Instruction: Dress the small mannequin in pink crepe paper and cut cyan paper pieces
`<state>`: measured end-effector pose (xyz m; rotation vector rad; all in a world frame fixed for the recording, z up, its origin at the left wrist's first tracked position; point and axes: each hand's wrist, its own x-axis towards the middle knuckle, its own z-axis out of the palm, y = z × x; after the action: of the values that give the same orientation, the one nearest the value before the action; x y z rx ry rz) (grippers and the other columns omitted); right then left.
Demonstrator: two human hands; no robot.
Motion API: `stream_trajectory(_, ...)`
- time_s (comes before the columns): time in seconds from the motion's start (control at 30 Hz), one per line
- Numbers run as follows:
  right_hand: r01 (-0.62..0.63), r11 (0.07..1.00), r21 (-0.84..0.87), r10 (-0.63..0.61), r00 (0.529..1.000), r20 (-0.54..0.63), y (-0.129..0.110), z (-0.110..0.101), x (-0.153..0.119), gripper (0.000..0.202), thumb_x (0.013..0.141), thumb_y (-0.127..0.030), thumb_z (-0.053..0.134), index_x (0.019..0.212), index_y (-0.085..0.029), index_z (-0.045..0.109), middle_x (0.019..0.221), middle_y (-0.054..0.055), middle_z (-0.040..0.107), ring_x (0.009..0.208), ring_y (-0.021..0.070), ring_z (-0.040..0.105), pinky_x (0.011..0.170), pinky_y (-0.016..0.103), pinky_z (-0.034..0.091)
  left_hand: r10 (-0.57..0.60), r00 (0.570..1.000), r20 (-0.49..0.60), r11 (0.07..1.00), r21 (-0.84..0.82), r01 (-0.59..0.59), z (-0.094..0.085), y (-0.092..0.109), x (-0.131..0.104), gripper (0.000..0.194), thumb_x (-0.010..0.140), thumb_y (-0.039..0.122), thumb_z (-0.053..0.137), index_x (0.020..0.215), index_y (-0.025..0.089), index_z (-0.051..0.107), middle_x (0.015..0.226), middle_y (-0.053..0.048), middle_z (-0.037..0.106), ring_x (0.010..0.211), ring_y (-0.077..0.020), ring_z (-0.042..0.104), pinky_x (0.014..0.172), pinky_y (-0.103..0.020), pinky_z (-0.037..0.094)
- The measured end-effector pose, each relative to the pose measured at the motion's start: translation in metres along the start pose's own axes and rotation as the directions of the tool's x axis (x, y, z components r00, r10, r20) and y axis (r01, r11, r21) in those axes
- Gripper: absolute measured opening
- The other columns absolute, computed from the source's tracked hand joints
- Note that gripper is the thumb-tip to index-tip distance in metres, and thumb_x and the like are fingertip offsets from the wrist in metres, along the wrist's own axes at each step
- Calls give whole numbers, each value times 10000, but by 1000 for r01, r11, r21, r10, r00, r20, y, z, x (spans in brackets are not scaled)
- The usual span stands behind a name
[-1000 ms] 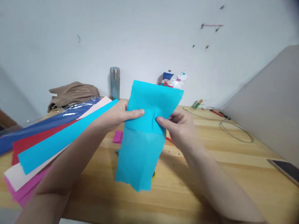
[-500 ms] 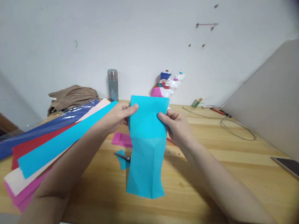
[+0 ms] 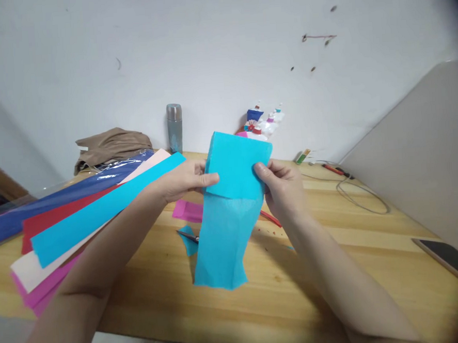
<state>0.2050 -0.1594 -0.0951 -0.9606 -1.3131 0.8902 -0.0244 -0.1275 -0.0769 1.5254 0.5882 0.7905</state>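
Observation:
A bright blue paper strip is held up above the wooden table, its upper part folded into layers and a single creased length hanging down. My left hand pinches the left edge of the folded part, thumb in front. At the right edge, my right hand grips the same paper with the thumb on its face. Behind the hanging length, partly hidden, scissors lie across a small blue paper scrap. A pink folded paper rests just beyond them.
Several coloured paper strips lie at the left beside a plastic-wrapped blue roll. Along the wall stand a flask, brown cloth and small decorated items. A cable and a dark flat device are at the right.
Both hands have shifted slightly right with the blue paper. Its folded part is now tilted and shorter, with its lower edge higher up. The view has moved a little.

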Motion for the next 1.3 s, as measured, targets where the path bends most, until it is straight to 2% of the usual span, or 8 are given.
stream_trajectory(0.2, 40, 999, 32, -39, 999, -15, -11, -7, 1, 563, 653, -717, 825, 598, -253, 510, 525, -34, 401, 490, 120, 353, 477, 299, 352, -96, 995, 20, 993, 69, 94, -4, -4, 1, 364, 691, 436, 902, 830, 120, 788, 792, -98, 774, 690, -189, 709, 663, -302, 588)
stream_trajectory(0.4, -136, 989, 53, 106, 919, 379, -1, -1, -4, 451, 649, -523, 903, 957, -260, 706, 907, 27, 759, 819, 227, 706, 775, 394, 587, 91, 967, -238, 995, -16, -98, -5, -5, 5, 367, 656, 413, 918, 803, 124, 748, 764, -56, 752, 675, -166, 701, 661, -277, 580)
stream_trajectory(0.53, -167, 980, -109, 196, 902, 384, 1, 0, -5, 490, 671, -474, 873, 1063, -227, 714, 1081, 78, 788, 959, 298, 743, 853, 454, 603, 199, 928, -315, 966, -99, -240, -12, 4, 1, 484, 668, 519, 895, 919, 135, 739, 863, -66, 765, 769, -200, 720, 701, -303, 589)
stream_trajectory(0.67, -117, 946, -301, 247, 863, 442, -6, -7, -2, 416, 699, -465, 843, 1012, -214, 734, 997, 69, 793, 900, 315, 745, 775, 439, 610, 296, 900, -319, 923, -147, -356, -24, 22, -11, 634, 729, 630, 821, 1148, 165, 726, 1114, -84, 772, 1052, -286, 714, 847, -355, 594)
stream_trajectory(0.9, -166, 957, -238, 279, 751, 598, -21, -15, 2, 349, 675, -446, 872, 909, -231, 728, 878, 32, 752, 791, 237, 714, 711, 356, 580, 148, 896, -418, 961, 275, -31, -35, 41, -29, 303, 637, 341, 879, 843, 159, 751, 698, -40, 716, 659, -209, 686, 595, -297, 558)
stream_trajectory(1.03, -118, 954, -274, 282, 661, 696, -29, -27, 6, 321, 706, -442, 862, 842, -199, 701, 750, 3, 667, 675, 157, 616, 616, 281, 504, 187, 841, -508, 971, 223, -81, -45, 48, -30, 321, 627, 328, 852, 838, 143, 694, 725, -27, 695, 638, -168, 650, 590, -275, 541)
stream_trajectory(1.17, -85, 946, -313, 275, 721, 636, -29, -40, 12, 349, 736, -448, 843, 698, -186, 615, 619, -35, 531, 557, 98, 483, 515, 232, 383, 229, 810, -540, 969, 201, -140, -61, 51, -33, 300, 638, 312, 842, 837, 157, 680, 744, -21, 674, 616, -146, 622, 571, -260, 512)
stream_trajectory(1.3, -72, 964, -257, 211, 792, 573, -32, -48, 14, 352, 743, -462, 841, 734, -193, 614, 592, -46, 519, 511, 82, 437, 473, 222, 323, 234, 912, -338, 918, 386, -92, -91, 52, -52, 322, 659, 425, 888, 785, 171, 737, 697, -54, 672, 621, -176, 632, 578, -290, 510)
